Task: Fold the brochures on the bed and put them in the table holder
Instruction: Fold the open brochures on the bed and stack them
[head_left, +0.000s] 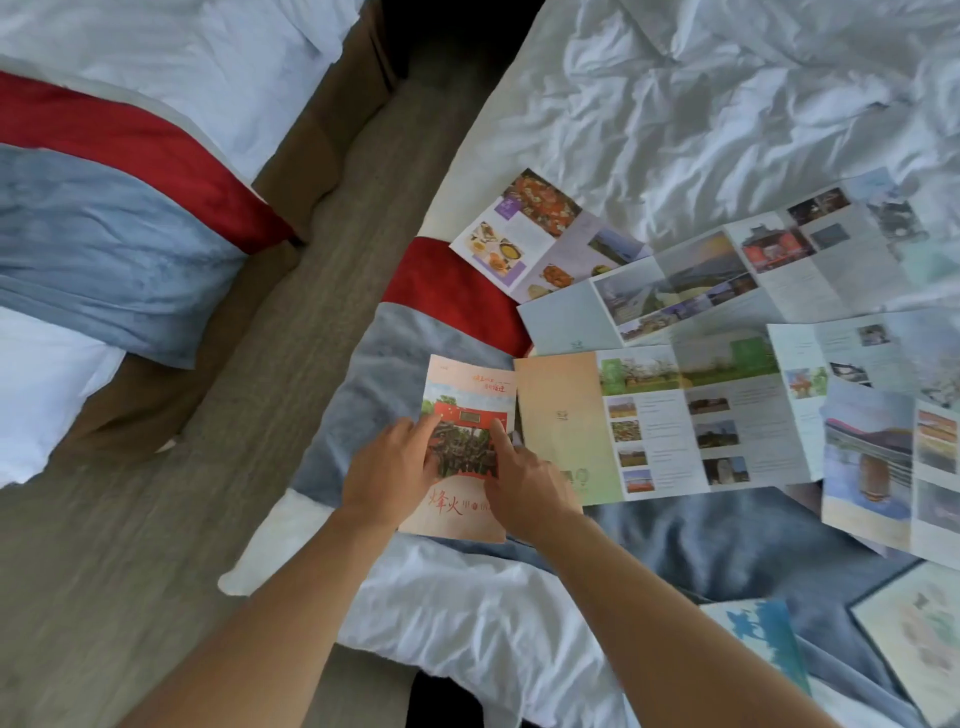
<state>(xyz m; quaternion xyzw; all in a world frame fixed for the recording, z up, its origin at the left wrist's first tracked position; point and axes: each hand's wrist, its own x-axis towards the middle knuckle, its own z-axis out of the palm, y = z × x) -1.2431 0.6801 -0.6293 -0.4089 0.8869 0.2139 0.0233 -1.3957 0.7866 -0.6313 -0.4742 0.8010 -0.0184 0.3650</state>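
Note:
A folded brochure (470, 395) with a red gate photo and red lettering on its cover lies on the bed's grey-blue runner. My left hand (392, 470) rests flat on its left half, fingers straight. My right hand (524, 483) presses its right side with the index finger stretched out. Several unfolded brochures lie to the right: a long peach and green one (660, 421), a pale blue one (727, 275) and a food one (530, 234). The table holder is not in view.
The bed (701, 104) has rumpled white sheets and a red and grey-blue runner. More printed sheets (872, 457) lie at the right edge and lower right. A grey floor strip (322, 291) separates this bed from a second bed (130, 156) on the left.

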